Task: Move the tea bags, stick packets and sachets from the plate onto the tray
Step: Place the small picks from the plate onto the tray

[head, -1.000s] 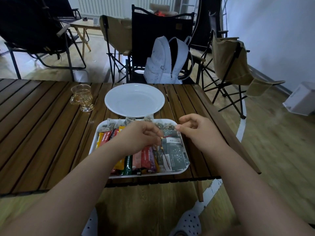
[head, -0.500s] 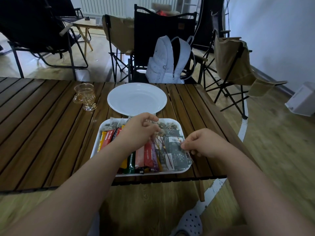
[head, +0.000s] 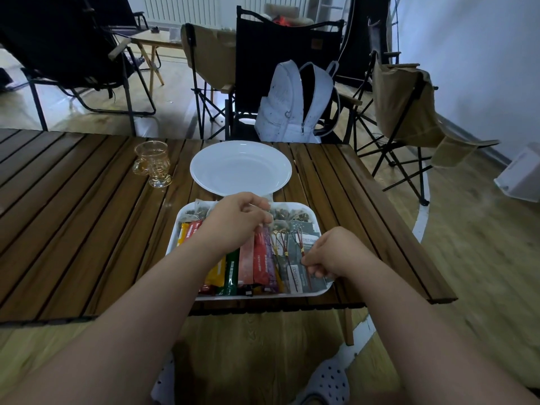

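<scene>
Under the curled fingers of the left hand (head: 237, 222), loosely closed on what cannot be told, colourful foil stick packets (head: 257, 261) packed side by side to fit the white rectangular plastic tray (head: 175, 238); right hand (head: 333, 252) fisted near grey sachets (head: 295, 270), grip unclear, round white plate (head: 240, 168) beyond bare.

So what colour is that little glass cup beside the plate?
Clear amber-gold glass cup, seen best in the head view.
</scene>
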